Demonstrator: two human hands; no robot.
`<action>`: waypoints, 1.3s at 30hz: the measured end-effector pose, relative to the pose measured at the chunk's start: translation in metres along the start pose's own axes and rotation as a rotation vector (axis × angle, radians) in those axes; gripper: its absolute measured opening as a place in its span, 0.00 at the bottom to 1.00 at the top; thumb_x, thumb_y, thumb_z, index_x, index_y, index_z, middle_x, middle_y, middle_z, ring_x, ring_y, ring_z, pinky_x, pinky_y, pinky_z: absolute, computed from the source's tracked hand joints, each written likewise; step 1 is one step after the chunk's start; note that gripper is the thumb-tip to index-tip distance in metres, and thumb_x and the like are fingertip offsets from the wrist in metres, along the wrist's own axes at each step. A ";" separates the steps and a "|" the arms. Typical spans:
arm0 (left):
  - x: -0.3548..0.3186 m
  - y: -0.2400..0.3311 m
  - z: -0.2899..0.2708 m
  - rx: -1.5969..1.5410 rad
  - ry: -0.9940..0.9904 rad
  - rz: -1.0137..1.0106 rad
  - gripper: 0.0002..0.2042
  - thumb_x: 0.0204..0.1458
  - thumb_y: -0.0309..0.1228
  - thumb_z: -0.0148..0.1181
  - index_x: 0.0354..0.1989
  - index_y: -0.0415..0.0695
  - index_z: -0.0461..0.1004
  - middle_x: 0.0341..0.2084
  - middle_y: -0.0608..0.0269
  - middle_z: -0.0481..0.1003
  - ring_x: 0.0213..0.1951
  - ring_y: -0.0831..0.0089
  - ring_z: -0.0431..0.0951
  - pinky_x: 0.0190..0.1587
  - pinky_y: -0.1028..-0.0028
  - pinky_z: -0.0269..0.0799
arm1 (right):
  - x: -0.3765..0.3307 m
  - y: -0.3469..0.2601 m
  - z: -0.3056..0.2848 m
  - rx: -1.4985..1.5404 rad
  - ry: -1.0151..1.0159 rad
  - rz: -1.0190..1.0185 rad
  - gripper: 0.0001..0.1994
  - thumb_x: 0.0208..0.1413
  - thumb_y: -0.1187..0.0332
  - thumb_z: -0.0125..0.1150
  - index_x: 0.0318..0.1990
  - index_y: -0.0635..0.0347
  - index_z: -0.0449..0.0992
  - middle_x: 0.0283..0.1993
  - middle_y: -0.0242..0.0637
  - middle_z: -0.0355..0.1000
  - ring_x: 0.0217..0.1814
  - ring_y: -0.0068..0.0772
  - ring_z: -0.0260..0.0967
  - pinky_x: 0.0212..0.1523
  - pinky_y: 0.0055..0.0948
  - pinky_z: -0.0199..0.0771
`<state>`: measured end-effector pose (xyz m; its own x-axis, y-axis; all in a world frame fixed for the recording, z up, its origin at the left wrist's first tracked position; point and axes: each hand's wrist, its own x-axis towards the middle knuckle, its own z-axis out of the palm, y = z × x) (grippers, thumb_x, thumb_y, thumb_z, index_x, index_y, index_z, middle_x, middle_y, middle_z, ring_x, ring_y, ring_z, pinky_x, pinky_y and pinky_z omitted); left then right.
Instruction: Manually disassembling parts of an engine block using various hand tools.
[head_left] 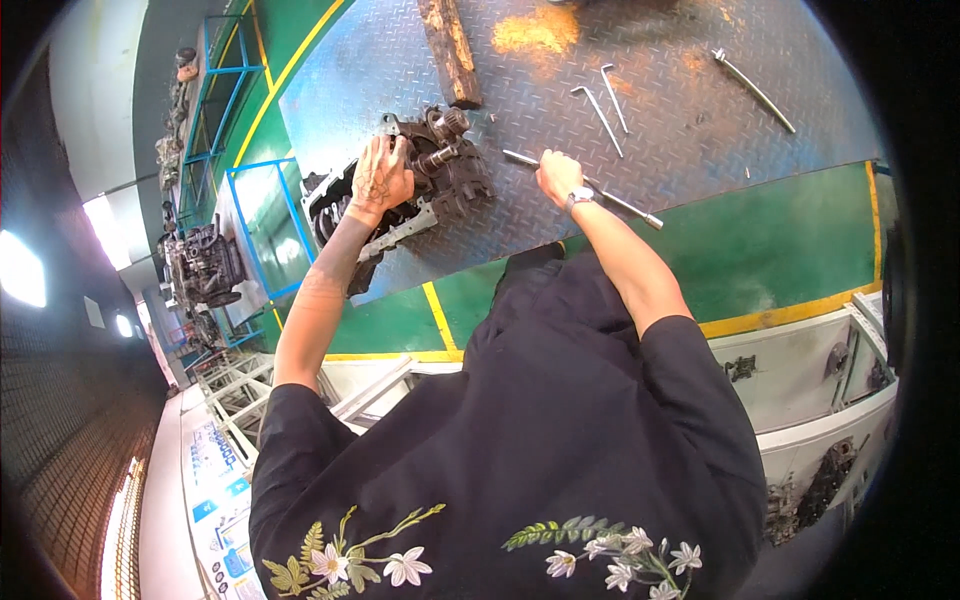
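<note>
A greasy, dark metal engine block [455, 165] with toothed and round parts lies at the left side of the metal worktable. On top of it rests my left hand [382, 185], its fingers bent over a part of the block; the fingertips are partly hidden. My right hand [560, 178], with a watch at the wrist, is closed around a long steel socket wrench [625, 206]. The wrench lies slanted, low over the table's near edge, with one end pointing toward the block but apart from it.
Beyond the right hand, two thin L-shaped rods [600, 122] lie on the diamond-plate table [690, 125]. Another long wrench [760, 92] is farther right. A worn wooden beam [450, 50] stretches behind the block. More engines [200, 265] stand at the left, by blue frames [272, 225].
</note>
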<state>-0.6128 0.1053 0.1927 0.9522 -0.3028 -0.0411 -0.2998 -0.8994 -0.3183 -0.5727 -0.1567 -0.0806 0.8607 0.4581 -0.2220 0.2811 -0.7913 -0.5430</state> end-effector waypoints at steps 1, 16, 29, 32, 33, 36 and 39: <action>0.000 -0.002 -0.006 -0.035 -0.001 -0.003 0.29 0.43 0.32 0.60 0.57 0.35 0.69 0.46 0.37 0.70 0.50 0.43 0.70 0.54 0.51 0.68 | 0.007 -0.005 -0.001 0.019 0.008 -0.014 0.14 0.57 0.62 0.60 0.42 0.64 0.76 0.40 0.50 0.79 0.41 0.50 0.81 0.43 0.44 0.82; 0.042 0.139 -0.089 -0.263 0.152 0.164 0.34 0.44 0.34 0.65 0.61 0.31 0.65 0.55 0.35 0.68 0.55 0.41 0.69 0.60 0.51 0.64 | -0.088 -0.110 -0.165 1.839 -0.204 -0.214 0.31 0.75 0.45 0.34 0.68 0.61 0.66 0.67 0.34 0.66 0.67 0.25 0.60 0.71 0.30 0.58; 0.042 0.391 -0.070 -0.738 -0.200 0.675 0.35 0.54 0.29 0.64 0.72 0.46 0.58 0.72 0.45 0.51 0.70 0.45 0.57 0.69 0.50 0.54 | -0.400 0.238 -0.085 1.237 0.597 0.872 0.14 0.62 0.61 0.67 0.48 0.60 0.80 0.43 0.28 0.78 0.44 0.23 0.72 0.49 0.28 0.72; 0.035 0.374 -0.043 -0.717 -0.396 0.539 0.28 0.57 0.28 0.60 0.67 0.41 0.64 0.66 0.43 0.62 0.66 0.47 0.64 0.68 0.54 0.59 | -0.497 0.348 -0.014 0.943 0.679 1.311 0.15 0.50 0.67 0.70 0.46 0.59 0.81 0.32 0.29 0.78 0.31 0.24 0.71 0.34 0.30 0.72; 0.027 0.362 -0.031 -0.665 -0.446 0.439 0.26 0.58 0.27 0.60 0.65 0.39 0.66 0.64 0.42 0.65 0.65 0.46 0.66 0.67 0.55 0.61 | -0.524 0.385 0.012 1.040 0.836 1.342 0.17 0.49 0.66 0.72 0.47 0.61 0.81 0.29 0.29 0.77 0.27 0.25 0.70 0.32 0.31 0.73; -0.028 0.322 0.002 -0.713 -0.581 0.034 0.19 0.63 0.23 0.53 0.62 0.33 0.66 0.58 0.43 0.70 0.61 0.48 0.70 0.64 0.60 0.65 | -0.605 0.493 0.089 1.066 0.953 1.762 0.19 0.49 0.67 0.73 0.46 0.69 0.81 0.36 0.35 0.80 0.32 0.27 0.73 0.35 0.34 0.74; -0.113 0.294 0.030 -0.665 -0.681 -0.647 0.20 0.65 0.27 0.53 0.62 0.32 0.65 0.54 0.50 0.72 0.55 0.66 0.72 0.60 0.69 0.66 | -0.672 0.593 0.162 1.119 1.074 1.964 0.17 0.52 0.70 0.72 0.49 0.65 0.81 0.42 0.35 0.79 0.38 0.30 0.74 0.41 0.33 0.76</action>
<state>-0.8068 -0.1157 0.0755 0.7133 0.3273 -0.6197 0.4777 -0.8741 0.0883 -1.0532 -0.8687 -0.3844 -0.3114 -0.6942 -0.6490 -0.6083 0.6703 -0.4251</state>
